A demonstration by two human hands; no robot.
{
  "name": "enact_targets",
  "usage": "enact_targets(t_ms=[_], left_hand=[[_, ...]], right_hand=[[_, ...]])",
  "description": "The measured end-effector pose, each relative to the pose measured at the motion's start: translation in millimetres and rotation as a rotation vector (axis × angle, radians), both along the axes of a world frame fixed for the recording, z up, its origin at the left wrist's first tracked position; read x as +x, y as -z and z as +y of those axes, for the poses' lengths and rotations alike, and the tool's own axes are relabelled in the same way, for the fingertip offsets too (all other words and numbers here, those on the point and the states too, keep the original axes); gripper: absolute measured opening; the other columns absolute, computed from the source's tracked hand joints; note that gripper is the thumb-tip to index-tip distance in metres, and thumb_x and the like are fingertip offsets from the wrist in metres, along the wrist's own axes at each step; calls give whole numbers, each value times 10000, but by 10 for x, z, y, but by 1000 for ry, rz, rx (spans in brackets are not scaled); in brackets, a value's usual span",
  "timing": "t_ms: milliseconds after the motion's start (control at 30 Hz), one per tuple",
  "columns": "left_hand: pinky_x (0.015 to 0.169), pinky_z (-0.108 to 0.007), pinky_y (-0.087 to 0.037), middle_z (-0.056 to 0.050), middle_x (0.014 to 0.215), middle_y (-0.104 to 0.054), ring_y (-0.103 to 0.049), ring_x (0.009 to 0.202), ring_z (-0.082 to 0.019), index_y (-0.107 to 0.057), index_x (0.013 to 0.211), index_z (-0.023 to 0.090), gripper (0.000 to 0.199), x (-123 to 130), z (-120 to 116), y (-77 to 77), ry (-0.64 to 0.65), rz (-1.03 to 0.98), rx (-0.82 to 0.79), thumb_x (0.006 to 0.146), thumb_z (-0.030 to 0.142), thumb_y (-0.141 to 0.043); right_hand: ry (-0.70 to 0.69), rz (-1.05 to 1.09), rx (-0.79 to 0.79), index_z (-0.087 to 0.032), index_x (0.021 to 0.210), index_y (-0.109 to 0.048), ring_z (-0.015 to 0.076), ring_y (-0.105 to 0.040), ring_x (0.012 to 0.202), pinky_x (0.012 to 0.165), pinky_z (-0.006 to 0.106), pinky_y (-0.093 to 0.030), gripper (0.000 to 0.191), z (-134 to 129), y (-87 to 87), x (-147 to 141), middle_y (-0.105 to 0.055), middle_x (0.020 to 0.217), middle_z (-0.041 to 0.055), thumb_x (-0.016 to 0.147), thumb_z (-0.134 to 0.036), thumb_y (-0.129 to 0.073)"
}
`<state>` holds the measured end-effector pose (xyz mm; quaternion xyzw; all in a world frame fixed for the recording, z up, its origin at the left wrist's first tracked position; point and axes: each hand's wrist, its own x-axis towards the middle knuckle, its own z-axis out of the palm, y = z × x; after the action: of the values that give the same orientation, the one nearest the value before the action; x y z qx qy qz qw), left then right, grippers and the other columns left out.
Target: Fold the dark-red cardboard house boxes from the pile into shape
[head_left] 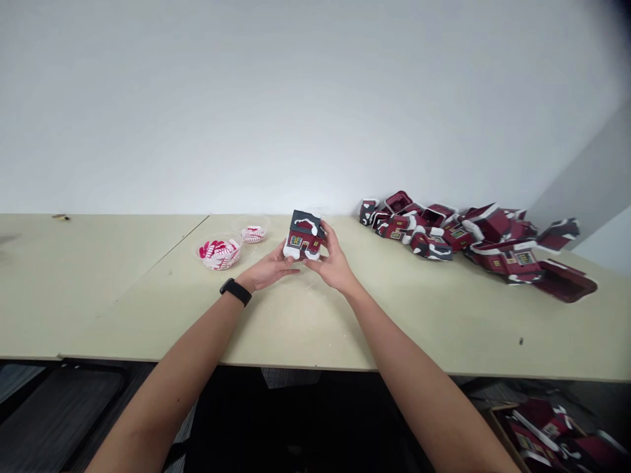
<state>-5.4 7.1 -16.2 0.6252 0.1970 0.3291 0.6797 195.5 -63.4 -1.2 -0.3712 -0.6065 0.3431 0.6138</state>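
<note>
1. I look in from far off. My clock sits on the small box-shaped dark red house, with twelve toward the plain pale wall. The house has a dark grey roof and white snow trim.
2. The house is between both hands. The bare left hand holds it from between seven and eight o'clock, near a bottom corner.
3. The bare right hand holds it from four o'clock. One finger goes up the side and the thumb is down low.
4. Both hands touch the house, so I call neither one nearer.
5. The roof line leans, from nearly ten o'clock to nearly four. I can't tell which side is longest.
6. The house looks lifted above the smooth pale yellow table, but I can't be sure.
7. Near nine o'clock sit a clear round bowl of red and white bits and a second clear bowl. The left hand is closer to these.
8. At three o'clock, well apart, lies a messy heap of dark red, grey and white houses. The right hand is closer to that.
</note>
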Motion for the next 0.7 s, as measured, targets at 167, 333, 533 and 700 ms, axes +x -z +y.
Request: enact_targets(t_ms=[167,333,533,700], left_hand=[[1150,-524,-469,-86,1565,-546,-495,1458,-337,-576,1458,383,743,7,-32,-62,-7,4,5,783,379,-886],[1184,-539,-454,-93,1474,-588,-565,1387,-313,-665,1320,316,619,2,-48,-127,-59,-40,21,748,341,-899],[1164,-521,-463,-92,1552,-526,-560,1370,-283,-583,1422,343,660,-27,8,-133,-197,-67,62,820,480,-818],[1143,-481,-439,-140,1477,-586,-545,1372,-299,-555,1470,256,728,23,58,-101,-482,48,226,842,556,-768]], right_hand=[[72,-59,83,-310,1594,-368,299,-511,1407,1067,452,-556,943,-24,-2,-23,-446,1628,81,749,-258,-783],[333,-463,262,-315,1574,-454,319,-452,1439,1213,552,-417,769,-3,49,-16,-522,1545,84,842,-182,-646],[525,-751,320,-352,1605,-423,322,-422,1370,1211,552,-421,857,29,94,35,-523,1447,92,821,-17,-508],[486,-854,246,-341,1593,-457,340,-417,1269,1154,547,-481,944,28,143,64,-547,1370,106,734,51,-491]])
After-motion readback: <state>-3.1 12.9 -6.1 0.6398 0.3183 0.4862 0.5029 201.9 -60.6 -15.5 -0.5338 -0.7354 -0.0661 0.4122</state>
